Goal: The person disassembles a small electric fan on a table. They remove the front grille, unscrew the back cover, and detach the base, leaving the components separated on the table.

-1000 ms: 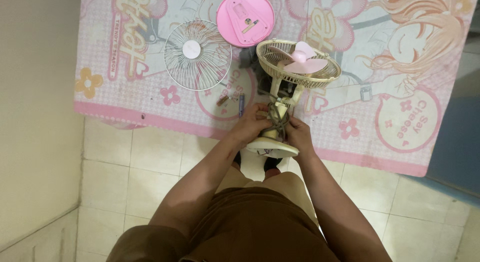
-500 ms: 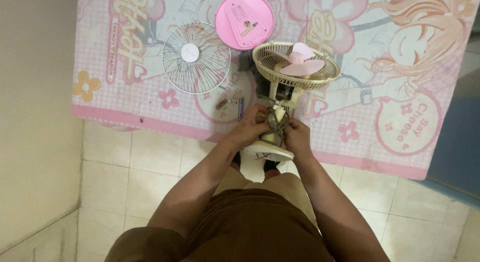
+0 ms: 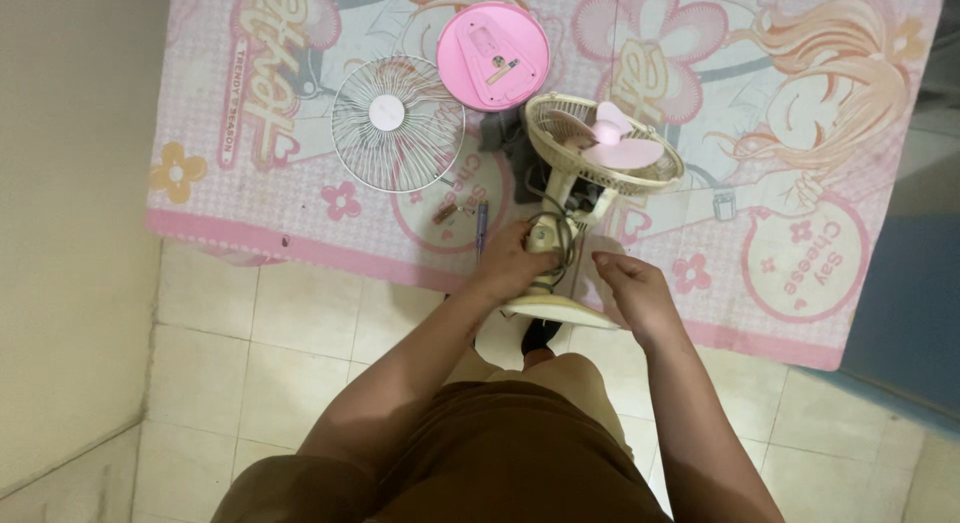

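Note:
A small cream table fan [image 3: 600,153] with pink blades stands at the near edge of a pink patterned mat [image 3: 800,183]; its front grille is off. My left hand [image 3: 510,263] grips the fan's stem, where a grey cord [image 3: 552,233] is wound. My right hand [image 3: 632,288] hovers just right of the stem, fingers loosely apart, holding nothing. The fan's cream base [image 3: 560,308] sits between my hands.
On the mat lie a round wire front grille [image 3: 397,124], a pink round cover [image 3: 492,56], a screwdriver [image 3: 481,223] and a few small screws [image 3: 447,212]. Beige floor tiles [image 3: 260,323] lie below the mat, and a wall [image 3: 70,183] runs along the left.
My right hand has let go of the cord on the stem and moved off to the right. The fan has tilted slightly while the left hand keeps hold.

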